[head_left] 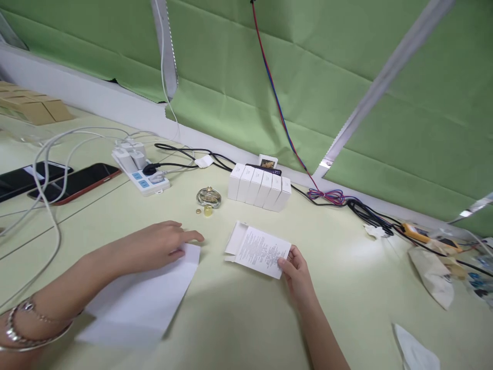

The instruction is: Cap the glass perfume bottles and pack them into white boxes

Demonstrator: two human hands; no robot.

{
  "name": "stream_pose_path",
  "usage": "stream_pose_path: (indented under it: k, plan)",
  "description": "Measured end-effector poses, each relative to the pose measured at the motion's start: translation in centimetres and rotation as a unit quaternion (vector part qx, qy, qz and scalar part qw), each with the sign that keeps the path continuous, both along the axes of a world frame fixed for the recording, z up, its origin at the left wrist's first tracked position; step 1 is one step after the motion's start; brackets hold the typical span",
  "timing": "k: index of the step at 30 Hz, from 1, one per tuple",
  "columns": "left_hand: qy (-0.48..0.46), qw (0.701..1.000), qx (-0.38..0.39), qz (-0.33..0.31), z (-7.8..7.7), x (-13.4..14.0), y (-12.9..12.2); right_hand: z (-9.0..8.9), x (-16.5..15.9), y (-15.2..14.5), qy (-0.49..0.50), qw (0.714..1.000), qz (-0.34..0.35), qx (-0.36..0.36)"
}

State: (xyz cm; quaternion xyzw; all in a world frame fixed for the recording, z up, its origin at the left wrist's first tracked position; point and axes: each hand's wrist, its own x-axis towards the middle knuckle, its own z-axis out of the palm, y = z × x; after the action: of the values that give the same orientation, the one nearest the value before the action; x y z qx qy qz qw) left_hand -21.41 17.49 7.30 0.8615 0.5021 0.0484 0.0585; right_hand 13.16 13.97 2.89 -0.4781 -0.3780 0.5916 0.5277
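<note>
My right hand (298,271) pinches the right end of a small white carton (262,252), thumb on top. Its printed side faces up, and flaps stand out at the left end. Over the upper part of a white sheet of paper (146,308) lies my left hand (167,244), its index finger stretched out to the right and the thumb apart from it. Beyond both hands, several white boxes (259,187) stand in a tight row. Left of them sit a shiny metal-and-glass piece (208,197), a small yellow cap-like piece (208,210) and a tiny round piece (198,211).
A power strip (144,180) with chargers and cables stands at the back left, beside two phones (82,182). Brown cartons (38,105) are at the far left. Bundled black cable (370,216), a cloth bag (431,272) and crumpled tissue (416,349) lie to the right.
</note>
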Motion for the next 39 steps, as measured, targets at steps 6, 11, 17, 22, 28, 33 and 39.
stream_pose_path:
  k: [6,11,17,22,28,33,39]
  plan:
    - [0.02,0.996,0.08,0.029,-2.5,0.8,-1.5,-0.1,0.1,0.0,0.0,1.0,0.001,-0.001]
    - [0.033,0.98,0.155,0.123,-5.5,2.9,-6.4,-0.3,0.1,0.1,0.002,1.0,-0.003,-0.007]
    - [0.03,0.974,0.193,0.112,-9.7,3.2,-9.1,-0.4,-0.1,0.1,0.001,1.0,-0.003,-0.01]
    - [-0.003,0.988,0.141,0.069,-10.9,0.1,-6.5,-0.5,-0.1,0.1,0.002,1.0,-0.005,-0.008]
    - [-0.009,0.994,0.11,-0.023,-5.6,-0.8,-4.1,-0.6,-0.2,0.0,0.007,1.0,-0.012,-0.007]
    - [-0.001,0.985,0.13,0.111,-5.3,2.8,-6.9,-0.5,-0.1,0.1,0.008,1.0,-0.018,-0.006]
    - [0.002,0.983,0.149,0.108,-10.0,3.1,-9.5,-0.6,-0.2,0.1,0.007,1.0,-0.016,-0.012]
